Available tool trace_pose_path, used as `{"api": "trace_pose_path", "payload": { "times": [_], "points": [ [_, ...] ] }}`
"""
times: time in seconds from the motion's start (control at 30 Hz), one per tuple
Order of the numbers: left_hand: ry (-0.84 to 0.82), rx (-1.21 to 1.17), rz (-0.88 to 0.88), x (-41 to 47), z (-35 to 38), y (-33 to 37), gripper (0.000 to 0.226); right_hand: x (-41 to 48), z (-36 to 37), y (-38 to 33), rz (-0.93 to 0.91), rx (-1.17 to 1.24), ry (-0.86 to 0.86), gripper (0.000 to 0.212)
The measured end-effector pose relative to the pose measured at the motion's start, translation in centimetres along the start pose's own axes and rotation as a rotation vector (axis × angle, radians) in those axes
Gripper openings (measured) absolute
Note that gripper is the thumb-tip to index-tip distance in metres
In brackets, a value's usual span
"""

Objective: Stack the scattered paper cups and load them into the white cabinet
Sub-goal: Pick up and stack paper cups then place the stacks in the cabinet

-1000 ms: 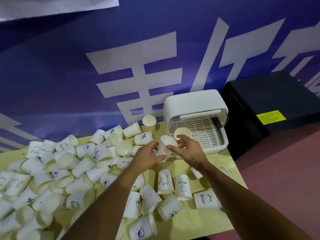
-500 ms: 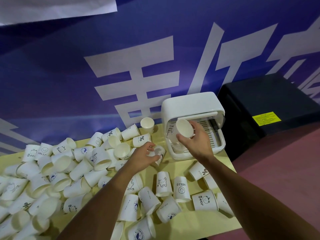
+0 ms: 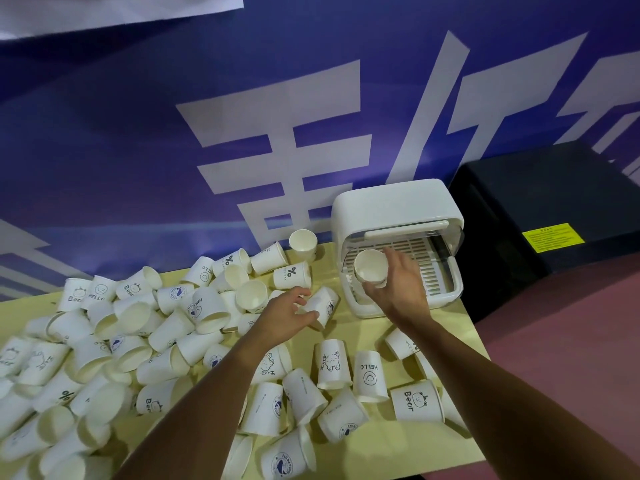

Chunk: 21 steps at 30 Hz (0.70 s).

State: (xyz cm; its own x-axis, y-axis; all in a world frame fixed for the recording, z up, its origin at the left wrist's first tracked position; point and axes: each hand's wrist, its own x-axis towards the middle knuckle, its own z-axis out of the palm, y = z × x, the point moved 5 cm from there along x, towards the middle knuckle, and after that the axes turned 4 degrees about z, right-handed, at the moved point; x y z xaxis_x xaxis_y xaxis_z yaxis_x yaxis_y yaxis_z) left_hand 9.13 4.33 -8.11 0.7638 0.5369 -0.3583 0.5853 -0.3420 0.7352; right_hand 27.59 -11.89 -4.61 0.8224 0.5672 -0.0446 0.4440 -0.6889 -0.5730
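Now a paper cup (image 3: 370, 270) is held in the curled fingers of the right hand (image 3: 400, 287) at the mouth of the white cabinet (image 3: 394, 206), having been lifted there from the table (image 3: 349, 332). A second cup (image 3: 323, 306), lying nearby, is gripped by the left hand (image 3: 284, 315); stacking seems barely begun.

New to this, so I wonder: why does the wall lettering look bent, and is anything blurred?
Head view: the wide-angle lens bows the blue banner; light is dim, without hard glare; paper cups at lower left look soft, the right hand and its paper cup at the white cabinet sharper.
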Motion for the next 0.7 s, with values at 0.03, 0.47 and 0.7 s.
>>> {"api": "trace_pose_path", "payload": {
  "times": [0.03,0.47,0.7],
  "points": [
    [0.005,-0.006,0.0,0.0,-0.2,0.0,0.043,0.0,-0.1,-0.2,-0.001,-0.016,0.008,0.077],
    [0.153,-0.029,-0.023,-4.7,-4.2,-2.7,0.034,-3.2,3.9,-7.2,-0.283,0.034,-0.248,0.054],
    [0.284,-0.06,-0.083,-11.4,-8.6,-8.0,0.031,-8.0,9.0,-14.2,-0.386,0.02,-0.367,0.055]
  ]
}}
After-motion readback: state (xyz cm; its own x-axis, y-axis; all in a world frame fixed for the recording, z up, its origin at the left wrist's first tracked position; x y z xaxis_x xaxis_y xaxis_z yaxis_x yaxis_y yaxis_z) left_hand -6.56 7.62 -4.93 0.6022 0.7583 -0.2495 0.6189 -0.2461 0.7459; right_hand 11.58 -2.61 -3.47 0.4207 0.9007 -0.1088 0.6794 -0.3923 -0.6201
